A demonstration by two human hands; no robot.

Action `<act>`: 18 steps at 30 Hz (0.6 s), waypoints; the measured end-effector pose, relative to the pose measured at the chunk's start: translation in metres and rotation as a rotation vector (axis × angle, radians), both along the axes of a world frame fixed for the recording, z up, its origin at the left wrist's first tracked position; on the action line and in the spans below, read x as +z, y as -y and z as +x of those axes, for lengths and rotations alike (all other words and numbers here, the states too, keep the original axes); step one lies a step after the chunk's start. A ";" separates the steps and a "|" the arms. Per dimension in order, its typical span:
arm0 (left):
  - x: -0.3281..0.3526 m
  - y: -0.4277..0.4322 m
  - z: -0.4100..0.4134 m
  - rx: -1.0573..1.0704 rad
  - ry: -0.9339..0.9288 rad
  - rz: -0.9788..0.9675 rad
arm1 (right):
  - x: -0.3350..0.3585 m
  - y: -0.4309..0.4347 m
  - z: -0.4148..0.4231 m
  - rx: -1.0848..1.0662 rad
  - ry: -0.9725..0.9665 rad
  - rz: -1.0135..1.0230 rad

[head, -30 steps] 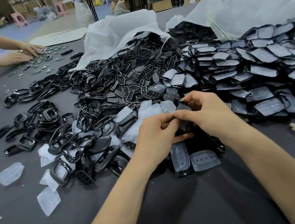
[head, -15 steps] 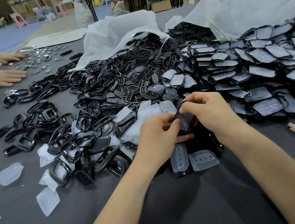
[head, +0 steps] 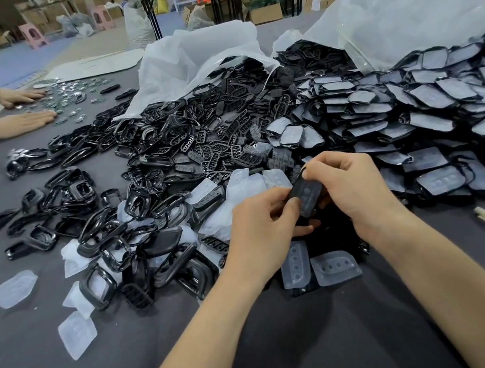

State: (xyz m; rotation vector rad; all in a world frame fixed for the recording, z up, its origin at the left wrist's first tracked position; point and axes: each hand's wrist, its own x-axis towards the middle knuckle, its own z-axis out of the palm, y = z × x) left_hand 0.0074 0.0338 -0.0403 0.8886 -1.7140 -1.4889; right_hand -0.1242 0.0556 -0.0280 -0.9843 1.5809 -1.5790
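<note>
Two bare hands meet above the near side of a dark grey table (head: 289, 348), both pinching one small black key-fob shell (head: 306, 195). The left hand (head: 260, 228) grips its lower left edge between thumb and curled fingers; the right hand (head: 350, 187) curls over its top and right side. A second ago the shell was almost hidden inside the fingers. It has since been turned up, so its flat face, covered by a cloudy, soft-looking button pad, now shows to the camera. That suggests the pad is seated or nearly so, and the piece is close to joining the finished ones. It hangs in the air just above two loose translucent pads (head: 333, 266), rounded wedges with a row of dimples. To the left sprawls a heap of glossy black frames (head: 147, 178), hollow hard-edged loops. To the right lie overlapping rows of assembled shells (head: 430, 107), matte and scale-like. Crinkled clear plastic bags (head: 195, 56) slump behind. Far left, another person's hand (head: 20, 123) has spread flat beside small shiny metal pieces (head: 72, 92).
</note>
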 end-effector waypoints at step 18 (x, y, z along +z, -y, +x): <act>0.004 0.000 -0.001 -0.020 -0.083 0.106 | 0.000 0.004 -0.005 0.046 0.014 0.016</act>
